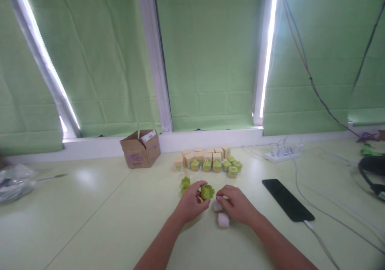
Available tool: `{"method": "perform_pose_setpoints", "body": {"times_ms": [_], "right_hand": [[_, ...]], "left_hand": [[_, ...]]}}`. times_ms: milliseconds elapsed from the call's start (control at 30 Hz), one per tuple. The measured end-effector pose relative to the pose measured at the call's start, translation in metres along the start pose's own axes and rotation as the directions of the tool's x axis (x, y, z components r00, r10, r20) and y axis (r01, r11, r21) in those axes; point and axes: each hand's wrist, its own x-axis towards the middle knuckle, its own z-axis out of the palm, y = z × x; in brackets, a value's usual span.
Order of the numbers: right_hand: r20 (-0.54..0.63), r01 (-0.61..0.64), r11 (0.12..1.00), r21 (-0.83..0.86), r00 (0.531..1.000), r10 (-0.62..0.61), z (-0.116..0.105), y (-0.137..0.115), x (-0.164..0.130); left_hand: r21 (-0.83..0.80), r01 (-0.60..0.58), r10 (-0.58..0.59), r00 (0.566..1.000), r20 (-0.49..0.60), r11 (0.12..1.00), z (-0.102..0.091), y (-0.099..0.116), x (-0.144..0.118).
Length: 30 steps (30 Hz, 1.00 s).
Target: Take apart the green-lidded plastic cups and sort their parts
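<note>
Green roller blinds (pixel 207 53) cover three window sections behind a pale, glossy tabletop (pixel 99 214). Left hand (pixel 190 204) is curled, fingertips pinched on a small green flower-shaped piece (pixel 207 191), glossy plastic by the look, held just above the tabletop. Right hand (pixel 236 204) is loosely curled just beside it, fingertips touching a small white rounded item (pixel 217 206); can't tell if it actually grips it. Second white rounded lump (pixel 223 220) lies under the right wrist, soft-looking. One more green flower-shaped piece (pixel 185 182) sits on the tabletop left of the held one. Behind the hands, a cluster of small tan cube boxes (pixel 198 156), roughly nine, blurred so count is unsure; in front of them about six tiny clear tubs with green lids (pixel 216 165) in a row. One open brown cardboard box (pixel 140 148) at the back left, flaps up. One black flat phone (pixel 287 200) to the right, screen dark, white cable plugged in. One white power strip (pixel 282 154) with several cables near the sill. Crumpled clear plastic bag (pixel 15 182) at far left.
</note>
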Motion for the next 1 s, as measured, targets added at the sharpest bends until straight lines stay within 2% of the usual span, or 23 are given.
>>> {"method": "perform_pose_setpoints", "body": {"times_ms": [233,433,700,1000], "right_hand": [[-0.140,0.061,0.997,0.055,0.989,-0.052,-0.005,-0.005,0.001],[-0.206,0.115,0.986,0.117,0.975,-0.089,-0.007,-0.008,0.000],[-0.190,0.122,0.981,0.150,0.977,-0.093,-0.003,-0.005,0.000],[-0.088,0.092,0.993,-0.068,0.991,-0.098,-0.001,-0.005,0.000]], "left_hand": [[0.050,-0.049,0.046,0.998,0.050,0.998,-0.005,0.009,-0.002],[0.033,-0.098,0.095,0.992,0.087,0.995,-0.004,0.008,-0.003],[0.032,-0.137,0.133,0.986,0.101,0.990,-0.002,0.008,-0.004],[0.125,-0.217,0.195,0.966,0.171,0.968,0.001,0.016,-0.005]]}}
